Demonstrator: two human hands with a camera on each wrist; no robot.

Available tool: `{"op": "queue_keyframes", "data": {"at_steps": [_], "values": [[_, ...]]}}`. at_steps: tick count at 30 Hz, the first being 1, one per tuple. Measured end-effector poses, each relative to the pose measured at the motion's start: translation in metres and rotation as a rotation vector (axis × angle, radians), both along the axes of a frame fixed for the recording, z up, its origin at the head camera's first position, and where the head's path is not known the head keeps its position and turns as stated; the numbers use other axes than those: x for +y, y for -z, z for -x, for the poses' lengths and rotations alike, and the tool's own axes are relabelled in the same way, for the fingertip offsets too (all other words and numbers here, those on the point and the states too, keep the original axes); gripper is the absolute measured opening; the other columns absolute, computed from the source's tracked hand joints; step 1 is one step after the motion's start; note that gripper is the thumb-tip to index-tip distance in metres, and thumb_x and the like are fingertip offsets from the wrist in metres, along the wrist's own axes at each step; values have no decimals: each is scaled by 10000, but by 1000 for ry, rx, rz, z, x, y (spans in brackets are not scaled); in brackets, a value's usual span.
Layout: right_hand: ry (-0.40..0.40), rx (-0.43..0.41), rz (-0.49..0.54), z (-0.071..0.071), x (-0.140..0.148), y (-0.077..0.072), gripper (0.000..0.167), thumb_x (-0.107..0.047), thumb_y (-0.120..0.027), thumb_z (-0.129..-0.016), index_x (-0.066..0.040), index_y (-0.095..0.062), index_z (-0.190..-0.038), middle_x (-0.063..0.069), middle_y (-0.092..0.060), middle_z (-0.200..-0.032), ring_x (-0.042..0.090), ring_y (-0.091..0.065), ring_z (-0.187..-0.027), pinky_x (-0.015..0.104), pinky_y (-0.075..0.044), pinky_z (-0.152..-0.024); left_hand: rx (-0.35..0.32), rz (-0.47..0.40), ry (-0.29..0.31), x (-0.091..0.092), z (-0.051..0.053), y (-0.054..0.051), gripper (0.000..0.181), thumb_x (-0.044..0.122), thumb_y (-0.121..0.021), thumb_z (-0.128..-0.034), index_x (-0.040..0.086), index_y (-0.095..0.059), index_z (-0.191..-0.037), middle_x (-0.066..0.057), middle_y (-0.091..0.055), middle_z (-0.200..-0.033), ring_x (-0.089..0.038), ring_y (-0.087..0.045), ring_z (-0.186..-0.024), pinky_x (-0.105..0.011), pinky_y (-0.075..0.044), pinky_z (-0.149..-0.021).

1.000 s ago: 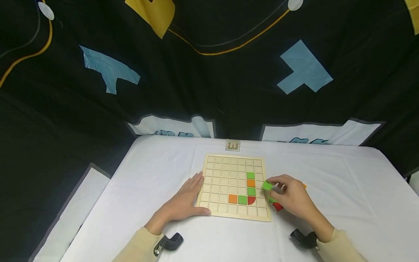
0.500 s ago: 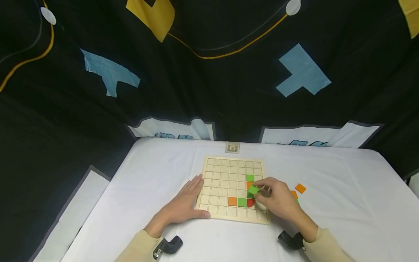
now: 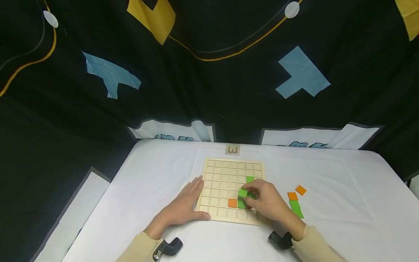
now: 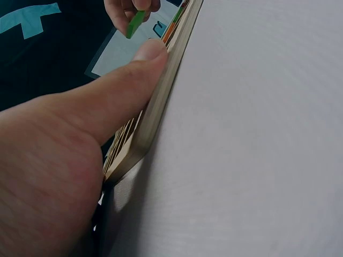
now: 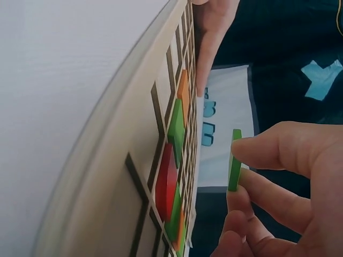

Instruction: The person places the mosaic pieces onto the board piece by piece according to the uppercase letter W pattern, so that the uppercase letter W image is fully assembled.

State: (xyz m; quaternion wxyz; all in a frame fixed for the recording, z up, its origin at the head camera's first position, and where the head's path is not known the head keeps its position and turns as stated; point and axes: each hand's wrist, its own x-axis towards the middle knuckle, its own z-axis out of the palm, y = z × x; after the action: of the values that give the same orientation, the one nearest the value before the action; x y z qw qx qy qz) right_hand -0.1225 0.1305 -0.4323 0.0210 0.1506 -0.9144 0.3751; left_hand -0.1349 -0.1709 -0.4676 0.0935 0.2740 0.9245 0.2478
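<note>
A pale wooden grid board (image 3: 217,174) lies on the white cloth. My left hand (image 3: 181,205) rests along its left edge with straight fingers, the thumb at the near left corner. Between thumb and fingers, my right hand (image 3: 266,200) pinches a green square tile (image 3: 242,193) above the board, clear of its surface in the right wrist view. Set in the grid are an orange tile (image 3: 232,203), a green tile (image 3: 241,205) and a red tile with a rounded corner (image 5: 166,182). Another green tile (image 3: 250,179) sits higher up; my right hand partly hides that column.
Right of the board lie loose tiles on the cloth: an orange tile (image 3: 300,190), a second orange tile (image 3: 292,196) and green tiles (image 3: 296,208). A small patterned card (image 3: 232,149) lies behind the board. A dark curtain (image 3: 209,94) hangs beyond the table.
My right hand has carried the green tile leftward from the board's right edge to above the lower right part of the grid, uncovering the loose tiles. My left hand stays put.
</note>
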Motion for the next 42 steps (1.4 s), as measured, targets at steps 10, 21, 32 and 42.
{"op": "queue_keyframes", "data": {"at_steps": [10, 21, 32, 42], "values": [[-39, 10, -64, 6, -8, 5, 263, -78, -763, -809, -117, -778, -1069, -50, -688, -988, 126, -599, -861, 319, -534, -766, -2, 4, 9, -1, 1, 2, 1197, 694, -675, -816, -43, -131, -1586, -138, -27, -1684, -283, -12, -1548, -465, -59, -1250], [-82, 30, -118, 15, -16, 8, 274, -96, -750, -787, -119, -783, -1058, -65, -701, -979, 106, -549, -814, 308, -500, -731, -14, -9, 6, -1, -1, -1, 1200, 684, -688, -812, -44, -129, -1585, -149, -34, -1682, -296, -13, -1547, -478, -64, -1248], [-150, -2, -151, 20, -21, 8, 284, -62, -735, -792, -100, -784, -1069, -45, -694, -996, 114, -521, -813, 291, -485, -724, -6, 2, 11, -2, -1, -2, 1197, 683, -680, -816, -45, -123, -1585, -161, -31, -1679, -306, -14, -1545, -485, -58, -1246], [-172, -6, -174, 23, -22, 10, 279, -49, -740, -809, -100, -783, -1080, -23, -694, -1027, 118, -527, -839, 314, -495, -746, -5, 9, 14, -1, -1, -2, 1192, 679, -680, -822, -46, -120, -1585, -154, -26, -1680, -300, -16, -1546, -475, -61, -1247]]}}
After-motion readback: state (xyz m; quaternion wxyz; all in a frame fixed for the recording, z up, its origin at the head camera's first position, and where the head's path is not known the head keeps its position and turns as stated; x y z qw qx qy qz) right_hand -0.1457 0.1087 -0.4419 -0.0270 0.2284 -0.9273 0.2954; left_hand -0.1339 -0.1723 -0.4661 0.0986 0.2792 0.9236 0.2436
